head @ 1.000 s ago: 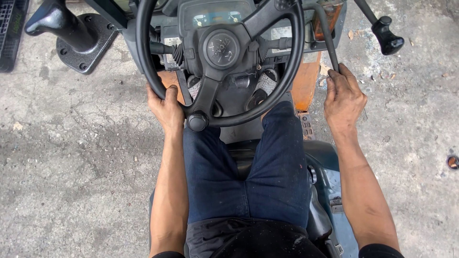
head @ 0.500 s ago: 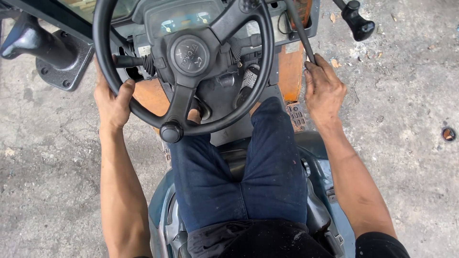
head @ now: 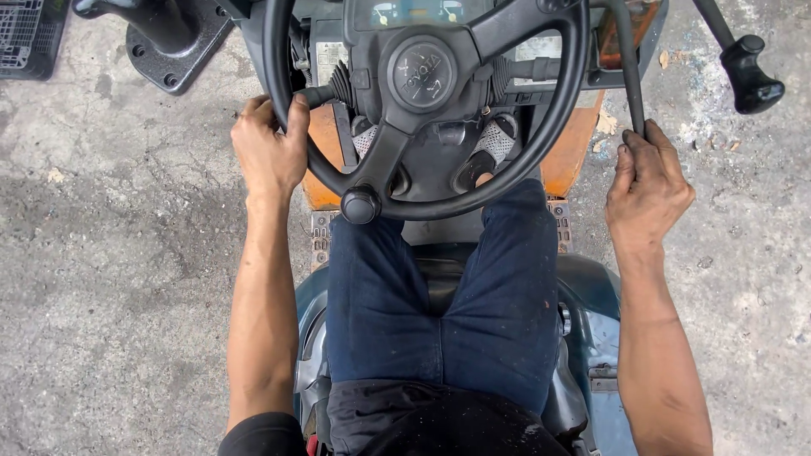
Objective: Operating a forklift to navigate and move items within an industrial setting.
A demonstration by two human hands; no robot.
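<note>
Two bare hands at the controls of a ride-on vehicle, listed left to right. Far left, top corner: dark slatted crate (head: pixel 21 38) on the concrete floor (head: pixel 110 279); beside it, a black cast bracket (head: pixel 169 42) with a bolted base plate. Left hand (head: pixel 269 152): clenched around the left side of the black steering wheel (head: pixel 557 127), fingers wrapped over the rim, thumb on the inner edge. Wheel: three spokes, round centre hub, tilted toward the seated person; a black spinner knob (head: pixel 361 204) sits on the lower rim, just right of and below the left hand, not touched. Behind the wheel: grey steering column with an instrument panel (head: pixel 414 13), partly cut off by the frame edge, and orange bodywork (head: pixel 325 160) beneath. Centre: legs in dark blue trousers (head: pixel 439 312) on a teal-grey seat body (head: pixel 591 295). Right hand (head: pixel 646 190): grasping the lower end of a thin black lever (head: pixel 629 67) that rises toward the dashboard, fingers curled round the shaft. Far right: a second lever with a black knob handle (head: pixel 750 72), well apart from the right hand, untouched.
</note>
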